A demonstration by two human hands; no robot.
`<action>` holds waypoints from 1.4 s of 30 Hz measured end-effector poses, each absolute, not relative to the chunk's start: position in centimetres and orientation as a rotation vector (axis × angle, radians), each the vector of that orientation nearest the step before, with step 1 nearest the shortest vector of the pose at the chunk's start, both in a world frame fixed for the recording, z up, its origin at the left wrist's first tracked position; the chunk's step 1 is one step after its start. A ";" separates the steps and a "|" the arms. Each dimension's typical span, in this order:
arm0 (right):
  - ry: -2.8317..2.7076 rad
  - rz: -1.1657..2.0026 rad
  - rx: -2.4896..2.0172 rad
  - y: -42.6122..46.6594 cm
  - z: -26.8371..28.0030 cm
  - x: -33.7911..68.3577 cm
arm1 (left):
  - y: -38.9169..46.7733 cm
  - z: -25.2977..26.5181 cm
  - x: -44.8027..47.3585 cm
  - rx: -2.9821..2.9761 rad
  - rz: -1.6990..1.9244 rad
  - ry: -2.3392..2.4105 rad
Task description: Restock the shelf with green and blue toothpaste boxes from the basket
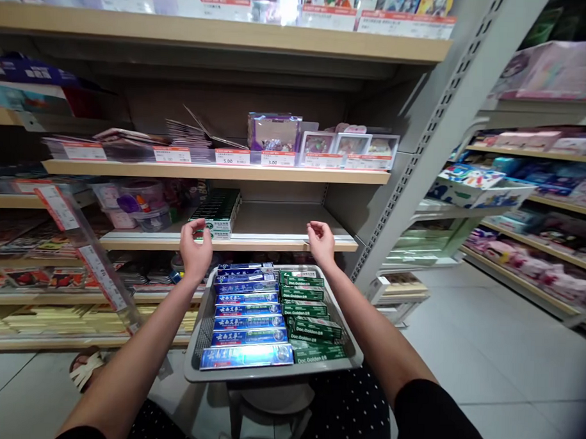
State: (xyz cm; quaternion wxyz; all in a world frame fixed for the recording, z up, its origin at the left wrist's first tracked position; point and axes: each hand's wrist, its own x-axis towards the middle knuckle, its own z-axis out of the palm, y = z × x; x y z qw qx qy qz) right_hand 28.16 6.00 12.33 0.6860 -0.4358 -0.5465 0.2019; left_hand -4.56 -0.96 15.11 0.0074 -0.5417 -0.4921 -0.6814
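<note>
My left hand [196, 249] is raised at the front edge of the middle shelf, fingers curved and thumb apart, with nothing in it. Just beyond it, green toothpaste boxes [225, 207] stand in a packed block on the shelf. Over the same shelf's right part is my right hand [322, 245], loosely curled and holding nothing visible. Below and between my forearms, a grey plastic basket [192, 360] rests on a grey stool [277, 401]. Inside it, blue toothpaste boxes [249, 323] lie in a left column and green "Doc.Golden" boxes [313, 332] in a right one.
The shelf board [283, 219] extends right of the green block to a slotted metal upright [421, 141]. Clear plastic tubs [144, 205] sit left. Overhead, another shelf [218, 172] carries cards and small boxes. A price-tag strip [87, 254] slants at left; a sandalled foot [86, 368] shows below.
</note>
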 end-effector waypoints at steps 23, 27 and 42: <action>-1.390 0.674 -1.450 -2.2 1.3 34.3 | -3.9 4.1 13.0 -2.756 -0.954 -1.993; -1.093 0.874 -1.261 -1.2 0.6 34.7 | -3.2 4.1 12.4 -2.781 -1.123 -1.988; -1.311 0.652 -1.254 -2.7 3.3 33.3 | -1.8 4.8 11.8 -2.558 -2.020 -2.375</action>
